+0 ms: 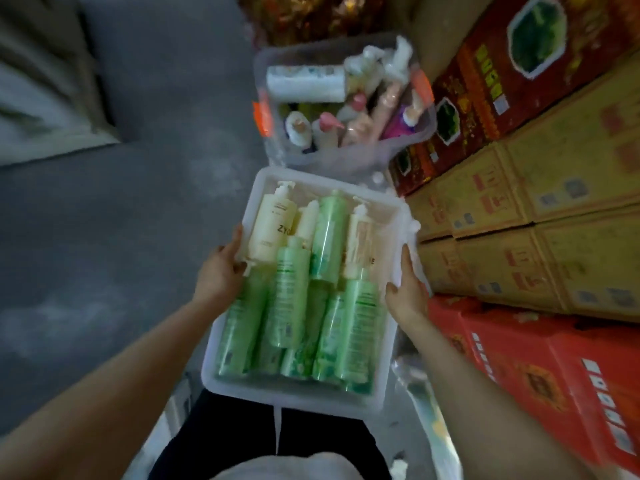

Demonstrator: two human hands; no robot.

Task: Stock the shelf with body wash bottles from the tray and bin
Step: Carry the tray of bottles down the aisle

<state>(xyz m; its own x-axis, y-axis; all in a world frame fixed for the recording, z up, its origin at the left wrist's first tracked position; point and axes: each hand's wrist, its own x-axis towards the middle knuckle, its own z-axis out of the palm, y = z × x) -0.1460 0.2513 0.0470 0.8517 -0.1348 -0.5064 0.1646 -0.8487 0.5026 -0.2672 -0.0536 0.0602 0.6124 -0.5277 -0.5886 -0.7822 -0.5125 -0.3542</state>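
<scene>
Both hands (221, 268) (407, 289) forward — fingers curled

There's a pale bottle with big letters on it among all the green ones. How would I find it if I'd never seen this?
Find the white tray that both hands hold by its sides. Look to its far left corner, just beyond the left hand. The cream pump bottle lies there, the only one printed with large dark letters starting "ZY".
</scene>
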